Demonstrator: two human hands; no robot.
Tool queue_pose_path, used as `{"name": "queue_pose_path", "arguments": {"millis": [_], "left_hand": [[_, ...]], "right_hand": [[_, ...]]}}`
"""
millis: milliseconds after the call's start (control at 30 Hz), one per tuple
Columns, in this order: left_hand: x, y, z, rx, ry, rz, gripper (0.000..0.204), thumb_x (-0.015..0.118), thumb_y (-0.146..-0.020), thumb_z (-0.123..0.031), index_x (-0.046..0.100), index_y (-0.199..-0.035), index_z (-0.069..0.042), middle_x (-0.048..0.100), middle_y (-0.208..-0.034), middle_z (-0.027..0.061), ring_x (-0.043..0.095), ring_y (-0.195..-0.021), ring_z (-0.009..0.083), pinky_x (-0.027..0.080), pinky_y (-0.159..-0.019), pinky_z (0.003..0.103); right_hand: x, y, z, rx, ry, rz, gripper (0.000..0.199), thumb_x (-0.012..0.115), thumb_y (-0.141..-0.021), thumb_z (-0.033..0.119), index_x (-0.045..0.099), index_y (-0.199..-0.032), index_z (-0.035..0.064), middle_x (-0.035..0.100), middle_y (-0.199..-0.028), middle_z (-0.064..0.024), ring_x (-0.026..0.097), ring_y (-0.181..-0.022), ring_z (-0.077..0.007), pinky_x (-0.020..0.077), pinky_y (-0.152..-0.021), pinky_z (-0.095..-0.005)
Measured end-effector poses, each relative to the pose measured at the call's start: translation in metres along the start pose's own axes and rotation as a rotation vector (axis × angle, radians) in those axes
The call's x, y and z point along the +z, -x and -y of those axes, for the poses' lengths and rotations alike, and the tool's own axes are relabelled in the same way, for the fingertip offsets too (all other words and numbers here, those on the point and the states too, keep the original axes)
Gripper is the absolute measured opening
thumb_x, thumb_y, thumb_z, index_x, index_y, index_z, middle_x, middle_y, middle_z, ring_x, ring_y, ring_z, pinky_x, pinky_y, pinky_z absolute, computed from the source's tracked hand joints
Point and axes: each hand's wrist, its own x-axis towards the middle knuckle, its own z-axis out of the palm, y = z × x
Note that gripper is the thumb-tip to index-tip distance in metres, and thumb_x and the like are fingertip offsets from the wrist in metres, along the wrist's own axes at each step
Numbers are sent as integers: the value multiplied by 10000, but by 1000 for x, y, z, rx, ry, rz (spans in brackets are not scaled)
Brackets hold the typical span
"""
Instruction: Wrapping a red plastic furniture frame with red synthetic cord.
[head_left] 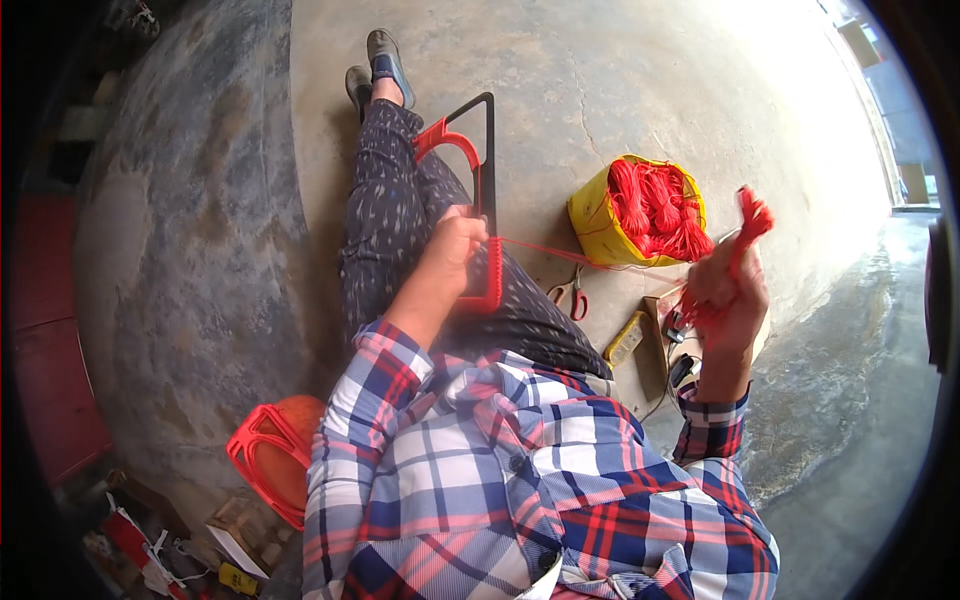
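My left hand (458, 242) is closed around the side of a frame with a black bar and red parts (489, 165), held over my thighs. Red cord is wound in close turns along its near end (495, 270). From there a thin red strand (560, 250) runs taut across to my right hand. Raised at the right, my right hand (728, 290) is closed on a bundle of red cord (753, 215), whose end sticks up above the fingers. The right fingers are somewhat blurred.
A yellow container (590, 215) full of red cord bundles stands on the concrete floor, with red-handled scissors (578, 303) nearby. A yellow case (628, 338) lies beside an open cardboard box (655, 365). Red frames (262, 465) are at my left, above assorted clutter.
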Motion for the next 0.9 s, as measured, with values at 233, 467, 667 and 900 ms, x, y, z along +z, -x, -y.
{"name": "queue_pose_path", "arguments": {"millis": [233, 467, 667, 900], "left_hand": [[31, 46, -7, 828, -827, -232, 300, 669, -750, -95, 582, -1027, -20, 562, -1041, 109, 518, -1014, 258, 428, -894, 358], [51, 95, -43, 6, 73, 361, 223, 557, -945, -150, 569, -1148, -59, 624, -1017, 85, 627, -909, 207, 511, -850, 386], [-3, 59, -70, 661, -246, 138, 265, 559, -820, 80, 666, -1019, -59, 577, -857, 40, 579, -782, 176, 494, -747, 320], [12, 40, -24, 813, -1343, -70, 129, 596, -769, 14, 606, -890, -31, 579, -814, 144, 607, -755, 326, 489, -662, 399]], "right_hand": [[-30, -23, -67, 351, -364, -196, 268, 510, -971, 343, 556, -890, 92, 403, -610, 51, 339, -511, -61, 318, -495, -214], [52, -6, -130, 801, -196, 425, 597, 367, -951, 584, 613, -901, 42, 613, -721, -50, 622, -638, -155, 499, -565, -269], [17, -70, -136, 497, -82, 232, 267, 579, -924, 276, 646, -956, 20, 594, -696, -4, 513, -628, -78, 408, -563, -221], [51, -93, -159, 553, 807, 615, 279, 690, -830, 168, 681, -1054, 1, 681, -822, -63, 610, -707, -117, 492, -654, -271]]}}
